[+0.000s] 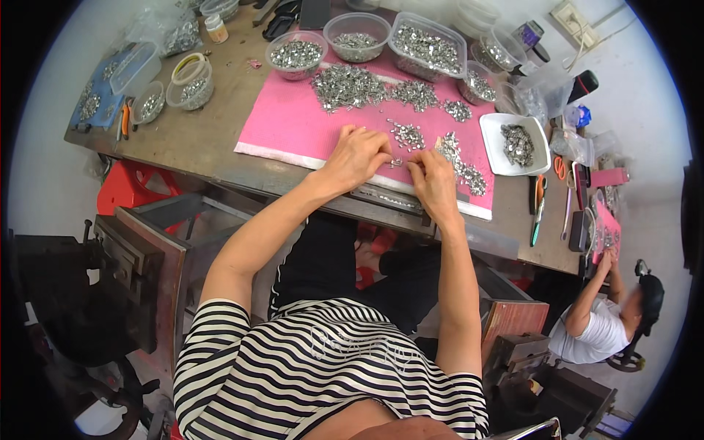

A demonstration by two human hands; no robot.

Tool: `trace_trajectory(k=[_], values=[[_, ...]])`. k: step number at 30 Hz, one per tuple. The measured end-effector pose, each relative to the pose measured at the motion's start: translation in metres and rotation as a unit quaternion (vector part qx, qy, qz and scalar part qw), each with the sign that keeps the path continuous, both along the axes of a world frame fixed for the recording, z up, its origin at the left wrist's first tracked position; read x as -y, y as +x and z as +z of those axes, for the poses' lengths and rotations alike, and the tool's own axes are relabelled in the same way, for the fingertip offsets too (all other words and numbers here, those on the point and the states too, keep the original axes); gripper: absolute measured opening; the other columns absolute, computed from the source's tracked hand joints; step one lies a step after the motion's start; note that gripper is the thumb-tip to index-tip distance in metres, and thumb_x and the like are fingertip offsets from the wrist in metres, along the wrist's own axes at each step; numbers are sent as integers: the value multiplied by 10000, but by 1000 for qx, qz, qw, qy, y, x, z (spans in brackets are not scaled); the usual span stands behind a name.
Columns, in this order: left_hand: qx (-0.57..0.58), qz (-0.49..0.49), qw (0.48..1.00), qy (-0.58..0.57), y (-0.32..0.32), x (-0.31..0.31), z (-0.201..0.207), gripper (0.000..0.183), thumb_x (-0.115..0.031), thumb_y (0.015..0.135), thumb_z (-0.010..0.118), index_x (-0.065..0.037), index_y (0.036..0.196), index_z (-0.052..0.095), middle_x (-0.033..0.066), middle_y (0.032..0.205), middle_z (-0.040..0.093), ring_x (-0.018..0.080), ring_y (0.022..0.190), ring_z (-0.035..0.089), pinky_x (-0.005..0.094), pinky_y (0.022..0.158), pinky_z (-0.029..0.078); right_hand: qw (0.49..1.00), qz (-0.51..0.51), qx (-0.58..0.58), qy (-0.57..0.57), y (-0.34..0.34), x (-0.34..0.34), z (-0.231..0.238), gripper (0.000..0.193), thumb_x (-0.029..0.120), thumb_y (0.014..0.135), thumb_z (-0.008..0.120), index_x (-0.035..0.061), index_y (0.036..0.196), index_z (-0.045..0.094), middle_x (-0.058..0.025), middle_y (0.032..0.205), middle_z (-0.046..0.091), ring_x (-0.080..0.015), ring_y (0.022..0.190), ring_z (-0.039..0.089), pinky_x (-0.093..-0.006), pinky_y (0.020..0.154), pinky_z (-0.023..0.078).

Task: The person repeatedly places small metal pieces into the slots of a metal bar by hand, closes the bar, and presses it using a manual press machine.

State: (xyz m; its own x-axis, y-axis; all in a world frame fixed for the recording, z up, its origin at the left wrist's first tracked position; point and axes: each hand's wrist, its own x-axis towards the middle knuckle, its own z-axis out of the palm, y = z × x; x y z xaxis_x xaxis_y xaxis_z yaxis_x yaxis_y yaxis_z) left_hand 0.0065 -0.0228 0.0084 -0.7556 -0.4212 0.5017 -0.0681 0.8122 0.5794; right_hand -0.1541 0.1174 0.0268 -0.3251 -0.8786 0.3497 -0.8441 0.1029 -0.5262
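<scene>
Both my hands are over the pink mat (275,121) near its front edge. My left hand (359,154) has its fingers curled, with thumb and fingertips pinched together. Facing it, my right hand (434,180) is bent in a similar pinch. A few tiny silvery metal pieces (396,163) lie between the two sets of fingertips. Whatever is inside either pinch is too small or too hidden to name. Just beyond sits a small pile of silvery metal pieces (408,136); another scattered pile (473,178) lies right of my right hand.
A large heap of metal pieces (345,88) lies farther back. Behind it stand filled plastic tubs (422,73). A white tray (493,150) is at the right, near orange-and-green-handled pliers (539,209). Orange-handled pliers (125,121) lie far left. Another person (598,323) works at far right.
</scene>
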Motion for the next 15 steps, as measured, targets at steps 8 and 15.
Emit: trace_trajectory(k=[8,15], values=[[-35,-32,999,21,12,6,3,37,-54,851,673,-50,888,669,112,843,676,322,844,622,437,845,436,997,2,54,47,-5,-13,4,119,91,839,754,-7,872,694,-147,809,658,-337,738,655,-433,683,495],[35,14,998,-54,28,-3,-4,67,-81,860,685,-66,925,694,69,907,640,279,921,587,429,916,411,999,27,37,12,-3,-18,7,128,71,819,771,13,916,713,-152,805,651,-315,709,673,-416,639,507]])
